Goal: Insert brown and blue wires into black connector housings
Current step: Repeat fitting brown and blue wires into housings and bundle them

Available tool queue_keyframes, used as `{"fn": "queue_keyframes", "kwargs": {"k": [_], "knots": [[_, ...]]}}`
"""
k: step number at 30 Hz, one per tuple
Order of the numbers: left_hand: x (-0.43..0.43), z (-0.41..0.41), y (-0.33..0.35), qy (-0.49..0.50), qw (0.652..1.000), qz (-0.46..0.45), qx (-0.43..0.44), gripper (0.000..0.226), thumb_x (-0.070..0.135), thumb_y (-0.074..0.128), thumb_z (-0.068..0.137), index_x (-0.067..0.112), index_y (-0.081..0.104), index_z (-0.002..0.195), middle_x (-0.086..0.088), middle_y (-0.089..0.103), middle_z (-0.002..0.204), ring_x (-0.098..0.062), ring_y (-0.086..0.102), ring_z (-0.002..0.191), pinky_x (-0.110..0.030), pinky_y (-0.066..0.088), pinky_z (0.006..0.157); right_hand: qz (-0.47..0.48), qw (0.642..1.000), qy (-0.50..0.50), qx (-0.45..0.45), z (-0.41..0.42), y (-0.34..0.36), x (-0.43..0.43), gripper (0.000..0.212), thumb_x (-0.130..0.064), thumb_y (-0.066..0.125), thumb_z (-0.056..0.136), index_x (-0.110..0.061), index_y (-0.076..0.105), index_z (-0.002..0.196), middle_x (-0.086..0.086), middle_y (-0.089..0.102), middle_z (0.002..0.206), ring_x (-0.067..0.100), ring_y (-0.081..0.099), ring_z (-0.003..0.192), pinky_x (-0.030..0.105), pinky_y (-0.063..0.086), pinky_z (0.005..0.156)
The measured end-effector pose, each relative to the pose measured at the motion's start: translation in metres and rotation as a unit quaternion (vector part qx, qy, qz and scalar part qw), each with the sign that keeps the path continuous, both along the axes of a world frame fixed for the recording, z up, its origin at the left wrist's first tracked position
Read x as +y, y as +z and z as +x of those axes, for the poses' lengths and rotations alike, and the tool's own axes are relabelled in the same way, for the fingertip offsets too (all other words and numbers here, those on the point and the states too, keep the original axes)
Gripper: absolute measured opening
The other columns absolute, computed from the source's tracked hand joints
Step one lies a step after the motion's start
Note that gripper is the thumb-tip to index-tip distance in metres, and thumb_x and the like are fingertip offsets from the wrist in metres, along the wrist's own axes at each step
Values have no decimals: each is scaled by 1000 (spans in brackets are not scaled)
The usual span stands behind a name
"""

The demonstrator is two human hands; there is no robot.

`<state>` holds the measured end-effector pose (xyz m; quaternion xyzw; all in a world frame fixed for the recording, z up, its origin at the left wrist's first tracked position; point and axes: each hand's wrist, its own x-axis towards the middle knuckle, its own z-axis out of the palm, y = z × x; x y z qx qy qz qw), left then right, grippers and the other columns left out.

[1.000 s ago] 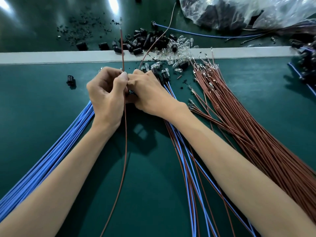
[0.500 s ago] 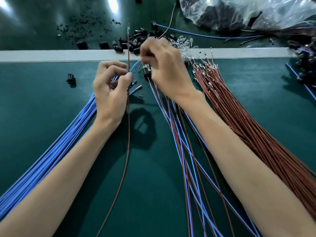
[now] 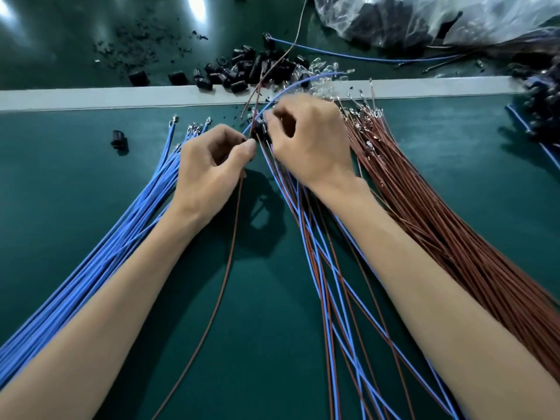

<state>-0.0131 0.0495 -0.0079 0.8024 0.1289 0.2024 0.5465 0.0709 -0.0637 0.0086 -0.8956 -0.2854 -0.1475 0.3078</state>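
My left hand pinches a single brown wire that trails down toward me, and a blue wire arcs up from the same spot. My right hand grips a small black connector housing right beside the left fingertips. A fan of loose blue wires lies at the left. A thick bundle of brown wires lies at the right. Between my forearms lie finished pairs of brown and blue wires.
A pile of black housings and clear small parts sits beyond the grey strip. One lone black housing stands at the left. A clear plastic bag lies at the back right. More dark parts sit at the right edge.
My right hand came back from the pile with a black housing and met the left hand. My left hand now also has a blue wire at its fingertips.
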Motion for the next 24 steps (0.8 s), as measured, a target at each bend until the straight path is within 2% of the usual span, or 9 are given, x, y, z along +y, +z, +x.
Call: {"fn": "queue_keyframes", "kwargs": {"k": [3, 5, 7, 9, 12, 16, 19, 21, 24], "knots": [[1, -2, 1, -18, 1000, -22, -12, 19, 38, 54, 76, 19, 57, 71, -9, 62, 69, -5, 53, 55, -34, 46, 61, 74, 976, 58, 198, -1, 6, 2, 29, -22, 58, 91, -2, 71, 76, 4, 63, 59, 10, 53, 55, 23, 39, 59], [0, -3, 1, -32, 999, -24, -21, 19, 35, 54, 79, 18, 57, 72, -5, 60, 68, -5, 54, 56, -36, 46, 62, 190, 910, 122, 349, -2, 13, 1, 18, -11, 57, 92, -4, 73, 90, -7, 57, 54, -2, 47, 46, 11, 36, 52], [0, -4, 2, -32, 999, -29, -29, 18, 35, 54, 80, 18, 57, 72, 1, 60, 66, -6, 53, 56, -37, 46, 62, 245, 858, 174, 417, -1, 16, -2, 18, -4, 54, 93, -4, 71, 97, -7, 55, 56, -1, 44, 45, 10, 34, 47], [0, -4, 2, -30, 998, -38, -36, 18, 35, 54, 79, 19, 57, 72, 11, 59, 62, -5, 53, 56, -34, 45, 61, 249, 846, 208, 424, -2, 16, -6, 16, -4, 54, 93, -4, 70, 95, -5, 55, 58, 3, 46, 50, 14, 35, 50], [-1, -4, 1, -31, 999, -28, -35, 22, 35, 54, 79, 14, 59, 74, 10, 59, 63, -5, 53, 55, -34, 45, 61, 244, 868, 201, 383, -3, 15, -5, 12, -2, 57, 92, -3, 67, 87, -2, 56, 60, 0, 50, 49, 11, 39, 51], [-3, -5, 0, -21, 999, -10, -22, 16, 33, 54, 80, 19, 59, 74, -1, 66, 72, -4, 54, 53, -33, 46, 60, 275, 902, 43, 329, 12, 12, -7, 19, -13, 48, 98, -15, 56, 81, 1, 61, 70, 2, 56, 48, 17, 43, 50], [-2, -4, 0, 1, 1000, -16, -24, 12, 25, 55, 83, 23, 58, 72, 8, 68, 70, -4, 54, 51, -31, 46, 58, 367, 872, -59, 318, 27, 11, -12, 23, -16, 43, 101, -16, 47, 78, 3, 58, 70, 3, 54, 43, 19, 41, 44], [-1, -4, 0, 4, 1000, -3, -18, 14, 23, 55, 84, 22, 59, 71, -3, 67, 71, -3, 54, 50, -32, 46, 58, 414, 850, -86, 314, 30, 11, -14, 25, -16, 43, 100, -16, 45, 76, 2, 55, 68, 4, 53, 43, 18, 40, 43], [-2, -4, 3, 9, 1000, -4, -18, 13, 22, 55, 85, 20, 59, 72, -7, 67, 72, -2, 54, 51, -29, 46, 59, 395, 838, 26, 376, 26, 12, -12, 17, -16, 48, 99, -13, 52, 83, 2, 59, 76, 3, 55, 51, 17, 43, 48]]}}
